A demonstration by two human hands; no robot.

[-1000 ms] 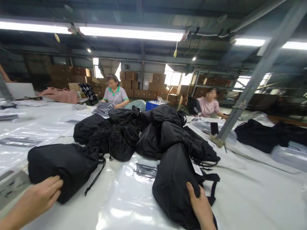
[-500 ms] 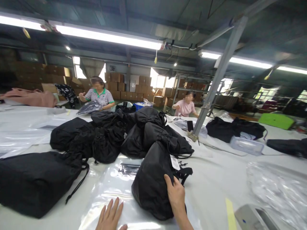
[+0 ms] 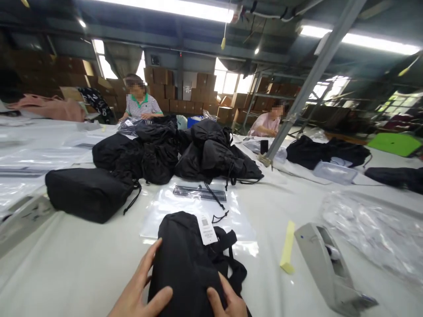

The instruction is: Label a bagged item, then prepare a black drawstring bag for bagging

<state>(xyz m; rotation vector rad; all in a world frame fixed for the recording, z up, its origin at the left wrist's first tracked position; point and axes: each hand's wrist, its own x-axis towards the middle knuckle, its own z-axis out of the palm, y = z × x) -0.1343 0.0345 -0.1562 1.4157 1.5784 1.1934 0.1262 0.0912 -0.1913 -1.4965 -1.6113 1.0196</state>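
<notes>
- Held between our left hand (image 3: 135,287) and right hand (image 3: 231,303), head view: the bag (image 3: 185,268), its far end over the plastic (image 3: 185,207).
- Straps (image 3: 228,240) could snag our right hand, and the tag (image 3: 207,230) crease, if we turned it carelessly.

Matt black cloth bag (image 3: 183,264), glossy clear plastic sleeves (image 3: 161,207), paper tag (image 3: 207,230)

Tube lights (image 3: 198,10) glow under a dark ceiling (image 3: 284,44), cardboard boxes (image 3: 187,107) stacked near bright windows (image 3: 229,82) along the far wall (image 3: 193,62).

Nearest black bag (image 3: 185,264) cut off at bottom; white tag (image 3: 207,230) print unreadable.
</notes>
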